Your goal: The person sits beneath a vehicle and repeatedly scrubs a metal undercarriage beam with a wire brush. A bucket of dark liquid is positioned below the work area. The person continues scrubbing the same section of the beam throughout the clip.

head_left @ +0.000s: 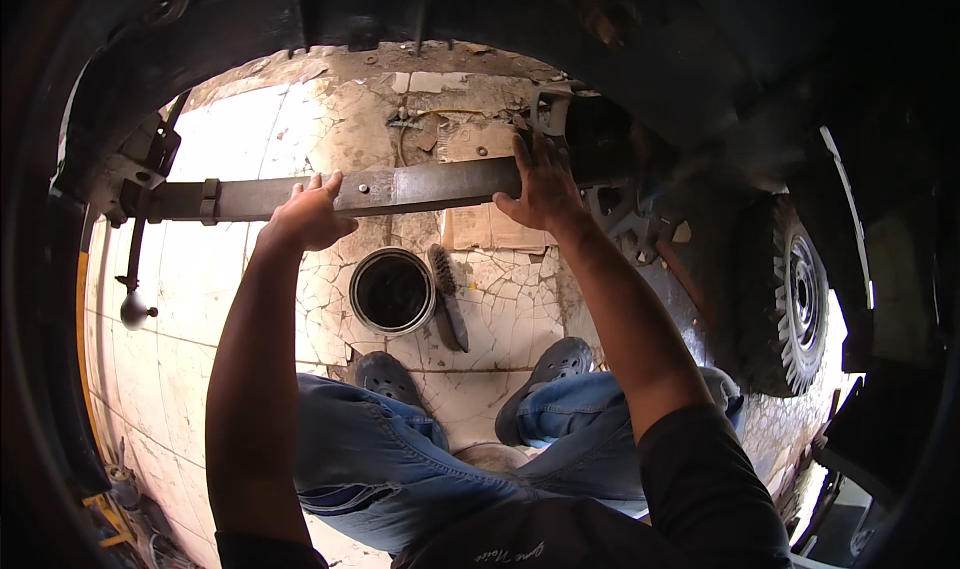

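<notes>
A long grey steel leaf spring (430,184) runs from left to right in front of me, with a small bolt head near its middle. My left hand (310,214) grips it left of that bolt, fingers across the top face and thumb at the near edge. Farther right, my right hand (545,184) holds the spring too, its fingers reaching over the far edge and its thumb pointing left. On the floor below stand an open can (392,291) with dark contents and, beside it, a wire brush (448,299).
A metal clamp (210,201) wraps the spring's left part. A rod with a rounded end (135,309) hangs at the left. To the right is a wheel with a chunky tyre (798,294). Cardboard (490,231) lies on cracked tiles (500,319). Dark vehicle bodywork (400,9) surrounds me.
</notes>
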